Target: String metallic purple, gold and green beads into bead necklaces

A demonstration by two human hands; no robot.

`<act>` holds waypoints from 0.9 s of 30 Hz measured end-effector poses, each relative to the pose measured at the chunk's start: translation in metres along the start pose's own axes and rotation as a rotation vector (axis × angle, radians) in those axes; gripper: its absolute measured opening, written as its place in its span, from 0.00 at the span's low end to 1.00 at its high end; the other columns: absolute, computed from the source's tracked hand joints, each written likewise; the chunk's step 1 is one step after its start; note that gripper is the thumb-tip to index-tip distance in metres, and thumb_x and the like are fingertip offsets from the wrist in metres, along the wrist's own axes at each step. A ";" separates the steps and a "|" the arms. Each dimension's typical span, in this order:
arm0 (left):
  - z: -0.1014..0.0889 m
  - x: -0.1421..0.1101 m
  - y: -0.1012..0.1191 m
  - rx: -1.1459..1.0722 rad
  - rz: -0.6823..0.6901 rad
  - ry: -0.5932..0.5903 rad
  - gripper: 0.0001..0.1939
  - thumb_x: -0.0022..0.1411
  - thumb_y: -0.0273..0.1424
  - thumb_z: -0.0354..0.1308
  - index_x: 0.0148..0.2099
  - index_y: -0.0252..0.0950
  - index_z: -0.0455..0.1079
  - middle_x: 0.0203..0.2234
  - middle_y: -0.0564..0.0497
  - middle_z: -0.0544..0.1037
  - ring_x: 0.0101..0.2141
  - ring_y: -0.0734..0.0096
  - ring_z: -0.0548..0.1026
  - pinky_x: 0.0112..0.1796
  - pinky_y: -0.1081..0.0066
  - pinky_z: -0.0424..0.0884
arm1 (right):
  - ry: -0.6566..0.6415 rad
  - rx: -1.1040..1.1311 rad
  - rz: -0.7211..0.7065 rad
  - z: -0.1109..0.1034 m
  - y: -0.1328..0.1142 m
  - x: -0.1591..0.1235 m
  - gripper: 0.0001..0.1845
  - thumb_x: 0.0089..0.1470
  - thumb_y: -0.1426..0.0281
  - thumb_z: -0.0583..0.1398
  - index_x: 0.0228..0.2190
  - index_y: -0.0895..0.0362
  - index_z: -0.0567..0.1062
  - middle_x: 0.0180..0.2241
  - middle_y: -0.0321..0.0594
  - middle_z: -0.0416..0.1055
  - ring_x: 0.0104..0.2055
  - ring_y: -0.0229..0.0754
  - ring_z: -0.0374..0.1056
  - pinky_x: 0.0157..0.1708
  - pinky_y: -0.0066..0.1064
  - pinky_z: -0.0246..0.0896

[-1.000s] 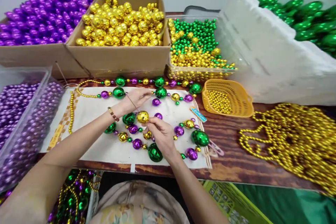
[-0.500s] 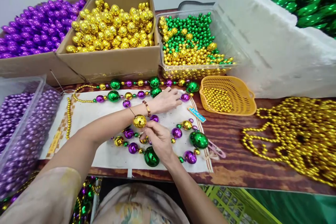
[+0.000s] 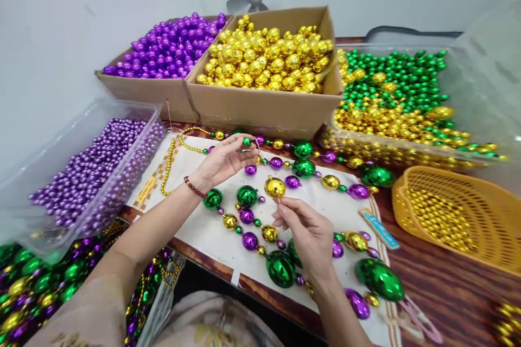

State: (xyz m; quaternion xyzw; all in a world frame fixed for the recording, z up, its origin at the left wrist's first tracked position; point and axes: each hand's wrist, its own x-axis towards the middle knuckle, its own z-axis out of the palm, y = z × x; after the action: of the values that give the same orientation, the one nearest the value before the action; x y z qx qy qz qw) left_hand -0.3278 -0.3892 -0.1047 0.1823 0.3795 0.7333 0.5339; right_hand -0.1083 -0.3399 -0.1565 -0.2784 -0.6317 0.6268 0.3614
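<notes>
Over cloth (image 3: 203,230), left hand (image 3: 226,161) holds one green bead (image 3: 247,142), right (image 3: 310,233) seemingly one gold (image 3: 275,187).

Bright, even light; glints on gold bead (image 3: 275,187); right edge stretched, blurred.

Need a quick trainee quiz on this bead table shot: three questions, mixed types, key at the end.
1. Multiple choice: what colour is the small bead held by the left hand?
A purple
B green
C gold

2. True or false: the orange basket on the right contains small gold beads.

3. Fill in the blank: a large ____ ball is just above the grip of the right hand.

Key: 1 B; 2 true; 3 gold.
</notes>
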 end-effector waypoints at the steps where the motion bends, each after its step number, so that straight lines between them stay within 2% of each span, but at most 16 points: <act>1: -0.002 -0.003 0.001 -0.030 -0.003 0.019 0.04 0.65 0.28 0.63 0.42 0.34 0.77 0.33 0.49 0.80 0.36 0.70 0.81 0.45 0.66 0.78 | -0.018 -0.021 -0.002 0.000 -0.001 0.001 0.06 0.55 0.68 0.65 0.33 0.56 0.82 0.21 0.36 0.77 0.20 0.37 0.74 0.20 0.22 0.68; 6: -0.009 -0.006 0.001 -0.100 -0.011 0.062 0.08 0.70 0.27 0.58 0.43 0.32 0.78 0.33 0.46 0.80 0.36 0.69 0.81 0.47 0.64 0.79 | -0.095 -0.105 -0.006 0.001 -0.006 0.001 0.07 0.56 0.67 0.64 0.32 0.56 0.83 0.21 0.35 0.77 0.19 0.37 0.74 0.20 0.23 0.68; 12: -0.014 -0.005 -0.002 -0.095 0.000 0.037 0.09 0.70 0.28 0.58 0.45 0.31 0.78 0.33 0.45 0.80 0.38 0.68 0.82 0.49 0.63 0.79 | -0.111 -0.148 0.005 0.001 -0.004 0.000 0.08 0.57 0.66 0.64 0.33 0.56 0.83 0.21 0.35 0.76 0.19 0.37 0.74 0.21 0.24 0.68; 19: -0.015 -0.006 -0.001 0.018 0.036 0.028 0.10 0.63 0.31 0.67 0.46 0.34 0.78 0.34 0.48 0.81 0.38 0.66 0.82 0.48 0.62 0.77 | -0.092 -0.159 0.044 0.001 -0.002 0.004 0.10 0.57 0.64 0.63 0.34 0.57 0.82 0.23 0.38 0.77 0.22 0.39 0.75 0.21 0.25 0.68; 21: -0.014 -0.008 -0.003 0.058 0.028 0.022 0.12 0.61 0.32 0.68 0.46 0.34 0.78 0.33 0.48 0.81 0.38 0.66 0.81 0.47 0.63 0.77 | -0.090 -0.141 0.052 0.004 -0.003 0.010 0.12 0.57 0.63 0.63 0.39 0.58 0.81 0.25 0.38 0.78 0.23 0.39 0.75 0.22 0.26 0.68; 23: -0.012 -0.010 -0.009 0.090 0.017 0.007 0.11 0.60 0.33 0.69 0.45 0.34 0.78 0.33 0.48 0.81 0.38 0.67 0.81 0.45 0.65 0.76 | -0.087 -0.117 0.067 0.009 -0.003 0.017 0.20 0.57 0.62 0.63 0.49 0.58 0.77 0.28 0.38 0.79 0.21 0.37 0.72 0.21 0.27 0.68; 27: 0.001 -0.014 -0.031 0.046 0.034 0.020 0.09 0.62 0.35 0.67 0.39 0.34 0.77 0.36 0.47 0.80 0.40 0.67 0.80 0.41 0.69 0.74 | -0.100 -0.127 0.079 0.026 0.002 0.032 0.37 0.57 0.62 0.62 0.65 0.57 0.63 0.31 0.36 0.80 0.16 0.34 0.66 0.19 0.28 0.66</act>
State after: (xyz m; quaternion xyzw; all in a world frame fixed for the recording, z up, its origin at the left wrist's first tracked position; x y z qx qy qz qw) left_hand -0.3028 -0.3971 -0.1254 0.1936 0.3985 0.7350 0.5133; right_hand -0.1479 -0.3294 -0.1536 -0.2938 -0.6759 0.6125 0.2858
